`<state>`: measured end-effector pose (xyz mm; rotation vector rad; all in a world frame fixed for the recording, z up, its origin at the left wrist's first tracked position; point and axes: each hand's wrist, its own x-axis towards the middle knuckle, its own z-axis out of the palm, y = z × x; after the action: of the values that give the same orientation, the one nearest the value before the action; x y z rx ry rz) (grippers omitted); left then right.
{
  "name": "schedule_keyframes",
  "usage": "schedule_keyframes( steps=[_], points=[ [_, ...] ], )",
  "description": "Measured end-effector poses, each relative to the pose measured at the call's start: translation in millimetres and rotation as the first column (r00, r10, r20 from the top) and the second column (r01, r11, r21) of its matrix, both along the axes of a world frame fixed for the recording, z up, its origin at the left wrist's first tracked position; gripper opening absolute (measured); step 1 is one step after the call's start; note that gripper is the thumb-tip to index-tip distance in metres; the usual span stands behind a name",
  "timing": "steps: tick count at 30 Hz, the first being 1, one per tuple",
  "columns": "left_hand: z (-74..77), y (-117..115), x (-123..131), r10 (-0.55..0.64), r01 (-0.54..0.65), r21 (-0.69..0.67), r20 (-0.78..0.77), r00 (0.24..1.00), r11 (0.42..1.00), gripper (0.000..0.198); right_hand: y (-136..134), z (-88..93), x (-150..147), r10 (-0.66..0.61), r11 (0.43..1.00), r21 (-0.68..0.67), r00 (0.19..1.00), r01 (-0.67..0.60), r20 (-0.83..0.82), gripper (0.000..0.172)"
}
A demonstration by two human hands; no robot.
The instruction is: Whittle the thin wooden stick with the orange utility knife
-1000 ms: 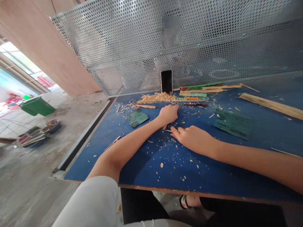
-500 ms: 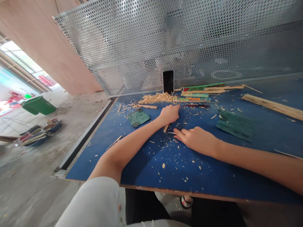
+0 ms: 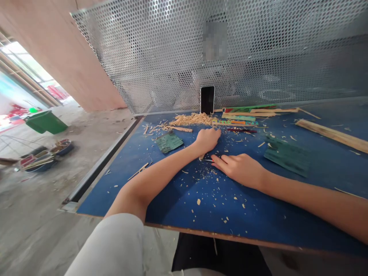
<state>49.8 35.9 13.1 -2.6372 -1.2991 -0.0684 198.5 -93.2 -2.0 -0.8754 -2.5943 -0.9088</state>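
Wood chips (image 3: 198, 201) scattered over near part of blue table (image 3: 172, 209). Thin blade (image 3: 208, 160) pinched in fingers of right hand (image 3: 240, 169), pointed left. Small wood stick (image 3: 201, 157) clamped under left hand (image 3: 207, 141), mid-table, exposed end near blade tip; contact can't be told. Green sheets laid left (image 3: 169, 142) and right (image 3: 287, 156). Shavings (image 3: 192, 119) heaped farther; phone (image 3: 207, 100) stood upright behind, before mesh panel (image 3: 161, 50).

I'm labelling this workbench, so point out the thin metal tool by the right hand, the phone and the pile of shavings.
Thin metal tool (image 3: 208, 160): head view, on its exposed length.
Phone (image 3: 207, 99): head view, mid-screen.
Pile of shavings (image 3: 193, 119): head view, middle of the heap.
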Motion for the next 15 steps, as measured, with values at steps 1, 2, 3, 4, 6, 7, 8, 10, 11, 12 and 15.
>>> schedule_keyframes(
  steps=[1, 2, 3, 4, 6, 7, 8, 10, 11, 12, 15],
  points=[
    [-0.1, 0.5, -0.4, -0.012, 0.012, 0.012, -0.009, 1.0, 1.0, 0.029, 0.4, 0.1, -0.5, 0.004, 1.0, 0.009, 1.0, -0.004, -0.003, 0.036],
    [-0.2, 1.0, -0.9, -0.023, 0.023, 0.023, -0.017, 1.0, 0.999, 0.029, 1.0, 0.2, -0.8, 0.008, 1.0, 0.016, 1.0, -0.008, -0.007, 0.035],
    [-0.4, 1.5, -1.5, -0.031, 0.032, 0.031, -0.024, 0.999, 0.999, 0.03, 1.5, 0.3, -1.2, 0.012, 1.0, 0.023, 1.0, -0.012, -0.014, 0.035],
    [-0.5, 1.9, -1.9, -0.036, 0.037, 0.035, -0.029, 0.999, 0.999, 0.03, 2.1, 0.4, -1.4, 0.018, 0.999, 0.028, 1.0, -0.017, -0.021, 0.034],
    [-0.6, 2.5, -2.5, -0.035, 0.036, 0.036, -0.031, 0.999, 0.999, 0.031, 3.1, 0.7, -1.9, 0.036, 0.999, 0.037, 0.999, -0.035, -0.038, 0.033],
    [-0.6, 2.8, -2.6, -0.03, 0.031, 0.031, -0.03, 0.999, 0.999, 0.031, 3.5, 0.8, -2.1, 0.047, 0.998, 0.042, 0.998, -0.045, -0.047, 0.033],
    [-0.6, 3.0, -2.5, -0.022, 0.023, 0.024, -0.028, 0.999, 0.999, 0.031, 3.9, 0.8, -2.3, 0.055, 0.998, 0.046, 0.997, -0.053, -0.052, 0.033],
    [-0.2, 3.3, -2.2, 0.001, -0.001, 0.007, -0.018, 1.0, 1.0, 0.03, 4.2, 0.8, -2.8, 0.059, 0.997, 0.046, 0.997, -0.056, -0.053, 0.033],
    [0.0, 3.4, -2.0, 0.013, -0.013, -0.002, -0.012, 1.0, 1.0, 0.03, 4.3, 0.7, -3.0, 0.052, 0.998, 0.043, 0.997, -0.05, -0.049, 0.034],
    [0.3, 3.4, -1.8, 0.023, -0.023, -0.01, -0.006, 1.0, 1.0, 0.031, 4.2, 0.7, -3.2, 0.041, 0.999, 0.036, 0.998, -0.04, -0.043, 0.034],
    [1.1, 3.5, -1.7, 0.039, -0.039, -0.029, 0.007, 0.999, 0.999, 0.032, 4.0, 0.8, -4.1, 0.003, 1.0, 0.001, 1.0, -0.003, -0.03, 0.035]
  ],
)
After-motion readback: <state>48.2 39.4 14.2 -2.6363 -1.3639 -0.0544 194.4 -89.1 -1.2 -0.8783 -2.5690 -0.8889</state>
